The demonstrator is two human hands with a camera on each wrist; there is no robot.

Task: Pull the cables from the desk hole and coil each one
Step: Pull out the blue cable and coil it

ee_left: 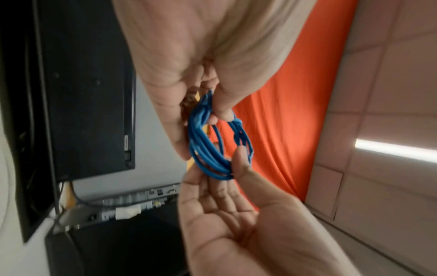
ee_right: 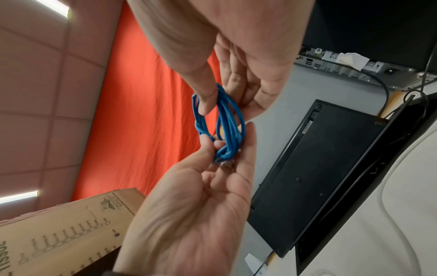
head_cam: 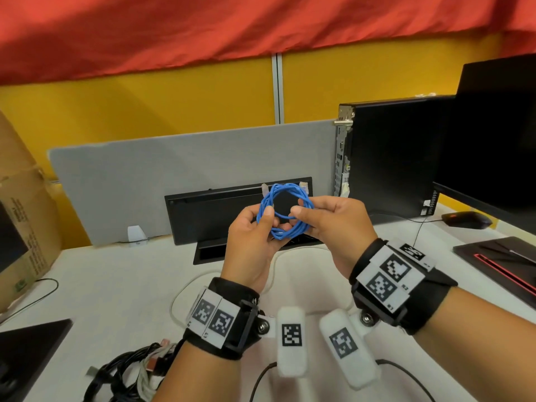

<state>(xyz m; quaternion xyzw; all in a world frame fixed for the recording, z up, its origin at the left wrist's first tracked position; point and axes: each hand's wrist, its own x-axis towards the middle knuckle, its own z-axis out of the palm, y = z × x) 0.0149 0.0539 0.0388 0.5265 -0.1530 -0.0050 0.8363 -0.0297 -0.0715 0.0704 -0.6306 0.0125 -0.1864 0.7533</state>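
A blue cable [head_cam: 287,187] wound into a small ring hangs in the air above the desk hole [head_cam: 211,252], a black rectangular slot whose lid [head_cam: 232,210] stands raised. My left hand [head_cam: 271,220] pinches the ring's left side between thumb and fingers. The right hand [head_cam: 301,216] pinches the right side, thumb in front. Two clear plugs stick up at the top of the ring. In the left wrist view the blue cable [ee_left: 203,142] sits between both hands; in the right wrist view my right thumb pokes through the blue cable [ee_right: 230,127].
A white cable [head_cam: 177,297] loops on the white desk below my wrists. A heap of dark cables [head_cam: 130,369] lies at the front left. A cardboard box [head_cam: 23,213] stands left; a black computer case [head_cam: 388,152], monitor [head_cam: 493,140] and mouse [head_cam: 467,219] stand right.
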